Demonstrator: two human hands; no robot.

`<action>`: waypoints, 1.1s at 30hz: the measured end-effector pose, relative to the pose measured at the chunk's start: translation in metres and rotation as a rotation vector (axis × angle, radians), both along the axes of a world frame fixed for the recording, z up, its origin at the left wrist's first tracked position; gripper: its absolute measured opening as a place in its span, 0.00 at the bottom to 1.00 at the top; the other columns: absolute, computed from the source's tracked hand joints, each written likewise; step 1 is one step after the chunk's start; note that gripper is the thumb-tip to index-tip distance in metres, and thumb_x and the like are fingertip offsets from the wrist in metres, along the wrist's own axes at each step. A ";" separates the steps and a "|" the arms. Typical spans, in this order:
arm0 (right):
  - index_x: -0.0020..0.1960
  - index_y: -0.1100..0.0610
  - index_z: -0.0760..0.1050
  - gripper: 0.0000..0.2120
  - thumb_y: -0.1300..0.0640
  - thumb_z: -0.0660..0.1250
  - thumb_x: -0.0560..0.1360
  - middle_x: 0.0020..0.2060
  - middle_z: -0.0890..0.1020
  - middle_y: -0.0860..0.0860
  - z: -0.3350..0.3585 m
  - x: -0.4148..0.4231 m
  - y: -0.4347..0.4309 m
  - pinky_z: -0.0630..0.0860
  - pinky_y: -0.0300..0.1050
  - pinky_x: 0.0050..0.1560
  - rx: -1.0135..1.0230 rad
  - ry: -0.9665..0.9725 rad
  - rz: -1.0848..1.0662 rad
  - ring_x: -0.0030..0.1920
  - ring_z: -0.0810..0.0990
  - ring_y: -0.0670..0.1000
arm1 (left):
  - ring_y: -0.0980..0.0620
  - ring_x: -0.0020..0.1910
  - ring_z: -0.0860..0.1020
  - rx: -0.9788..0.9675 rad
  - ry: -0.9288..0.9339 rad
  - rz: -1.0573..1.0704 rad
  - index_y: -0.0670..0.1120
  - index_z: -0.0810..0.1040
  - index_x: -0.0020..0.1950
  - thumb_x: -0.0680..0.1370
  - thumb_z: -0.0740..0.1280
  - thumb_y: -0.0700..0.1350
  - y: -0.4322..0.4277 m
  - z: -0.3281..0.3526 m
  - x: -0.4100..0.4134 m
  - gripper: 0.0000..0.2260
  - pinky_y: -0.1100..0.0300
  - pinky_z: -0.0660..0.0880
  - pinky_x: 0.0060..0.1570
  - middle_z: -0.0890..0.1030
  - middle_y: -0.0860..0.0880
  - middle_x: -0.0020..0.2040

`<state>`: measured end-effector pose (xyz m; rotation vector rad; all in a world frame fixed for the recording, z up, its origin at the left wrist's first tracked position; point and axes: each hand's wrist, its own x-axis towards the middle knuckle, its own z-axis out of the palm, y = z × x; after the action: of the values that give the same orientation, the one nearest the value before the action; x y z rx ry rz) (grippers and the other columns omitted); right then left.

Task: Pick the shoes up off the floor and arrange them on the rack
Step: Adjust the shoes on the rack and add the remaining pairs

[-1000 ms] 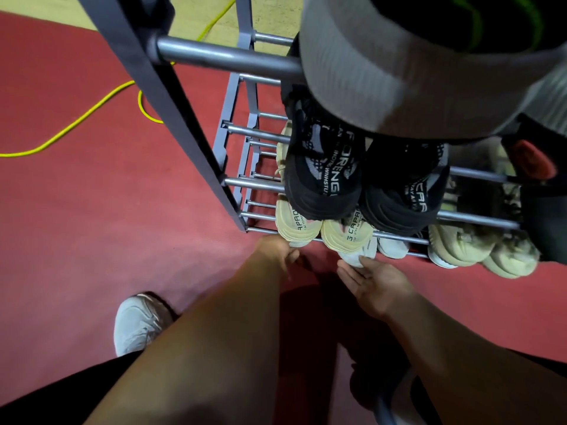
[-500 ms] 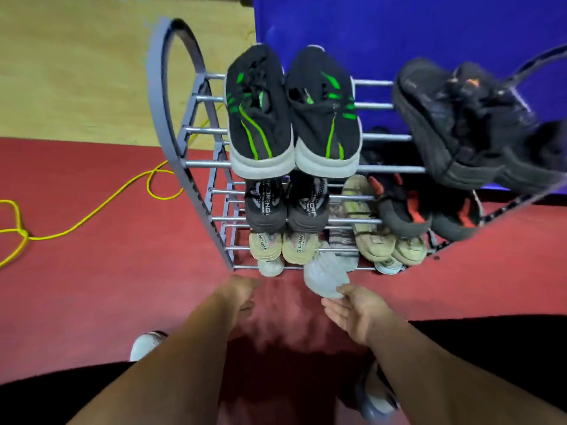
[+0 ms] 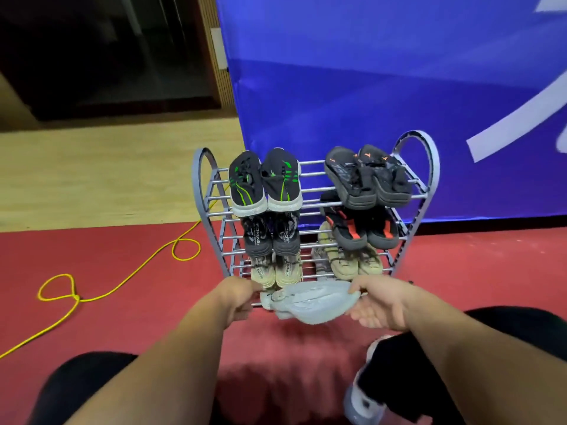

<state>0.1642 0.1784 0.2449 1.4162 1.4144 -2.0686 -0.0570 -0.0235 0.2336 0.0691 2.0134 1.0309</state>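
Rack (image 3: 434,179) carried pairs on upper three tiers; pale grey shoe (image 3: 310,305) off floor, just before bottom tier, not yet placed; left hand (image 3: 239,299) curled round one end; right hand (image 3: 380,305) gripped the other, thumb above, fingers beneath.

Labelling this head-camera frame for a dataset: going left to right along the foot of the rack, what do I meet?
Yellow cable → left hand → pale grey shoe → right hand.
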 end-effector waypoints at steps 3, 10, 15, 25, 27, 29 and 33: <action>0.47 0.63 0.80 0.12 0.57 0.63 0.72 0.30 0.80 0.56 0.028 0.013 0.009 0.71 0.37 0.28 0.014 0.102 0.022 0.26 0.76 0.50 | 0.51 0.34 0.70 0.056 0.077 0.031 0.43 0.77 0.50 0.79 0.70 0.46 0.000 0.024 0.008 0.07 0.58 0.69 0.38 0.75 0.50 0.35; 0.45 0.60 0.77 0.14 0.55 0.64 0.63 0.25 0.73 0.53 0.072 0.028 0.018 0.67 0.38 0.25 0.033 0.296 0.021 0.22 0.70 0.49 | 0.48 0.43 0.83 0.147 -0.024 -0.026 0.45 0.83 0.56 0.81 0.68 0.55 0.002 0.061 0.027 0.14 0.53 0.82 0.48 0.87 0.48 0.45; 0.44 0.61 0.79 0.14 0.55 0.64 0.62 0.26 0.70 0.53 0.085 0.036 0.024 0.64 0.39 0.27 0.039 0.381 0.002 0.24 0.65 0.49 | 0.50 0.43 0.85 0.207 -0.112 -0.062 0.48 0.84 0.58 0.82 0.66 0.55 0.001 0.072 0.034 0.14 0.56 0.82 0.41 0.88 0.48 0.47; 0.57 0.62 0.76 0.23 0.55 0.63 0.64 0.30 0.67 0.54 0.082 0.046 0.035 0.65 0.40 0.27 0.042 0.400 -0.034 0.24 0.66 0.50 | 0.48 0.47 0.86 0.289 -0.188 -0.070 0.45 0.84 0.60 0.82 0.67 0.51 0.004 0.086 0.023 0.13 0.54 0.83 0.40 0.87 0.45 0.53; 0.57 0.62 0.76 0.23 0.55 0.63 0.64 0.30 0.67 0.54 0.081 0.047 0.035 0.64 0.40 0.26 0.045 0.392 -0.041 0.24 0.66 0.50 | 0.46 0.46 0.86 0.294 -0.193 -0.065 0.44 0.83 0.61 0.82 0.66 0.51 0.004 0.087 0.020 0.14 0.54 0.83 0.38 0.87 0.44 0.53; 0.53 0.62 0.77 0.19 0.55 0.62 0.65 0.30 0.68 0.54 0.083 0.047 0.034 0.63 0.40 0.27 0.049 0.390 -0.056 0.24 0.65 0.50 | 0.44 0.50 0.85 0.301 -0.202 -0.064 0.42 0.83 0.63 0.81 0.67 0.50 0.004 0.084 0.013 0.16 0.53 0.83 0.41 0.86 0.43 0.57; 0.47 0.61 0.78 0.14 0.55 0.62 0.66 0.28 0.69 0.53 0.083 0.046 0.033 0.61 0.39 0.27 0.054 0.379 -0.093 0.24 0.65 0.50 | 0.42 0.56 0.83 0.328 -0.258 -0.084 0.39 0.81 0.66 0.78 0.68 0.46 0.001 0.082 0.005 0.18 0.51 0.84 0.46 0.82 0.39 0.64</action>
<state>0.2099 0.2116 0.3283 1.1703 1.5765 -2.4754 -0.0518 -0.0222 0.3157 0.1844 1.5849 1.2405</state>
